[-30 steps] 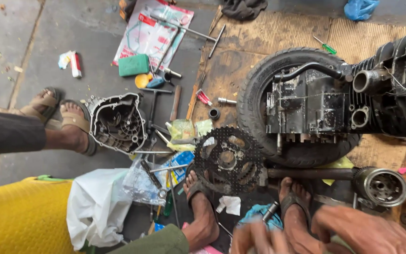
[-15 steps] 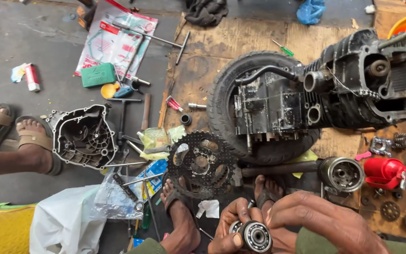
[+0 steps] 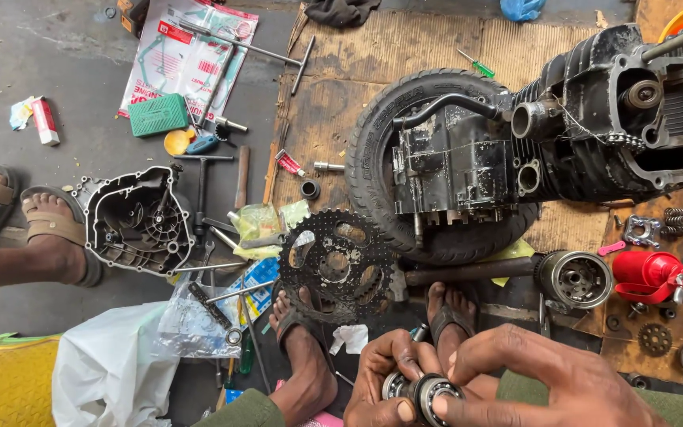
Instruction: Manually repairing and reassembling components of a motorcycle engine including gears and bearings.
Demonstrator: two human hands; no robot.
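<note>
Both hands at 6 o'clock – left hand [image 3: 385, 375] cups, right hand [image 3: 515, 372] pinches round steel ball bearing [image 3: 436, 391] on short shaft, above sandalled feet. Risk – greasy fingers slip, bearing drops near black toothed sprocket [image 3: 341, 265] at 11 o'clock.

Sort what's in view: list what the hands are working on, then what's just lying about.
In hand:
left hand
right hand
bearing assembly

Lying about:
sprocket
engine cover
engine block on tyre
red oil can
green box
</note>
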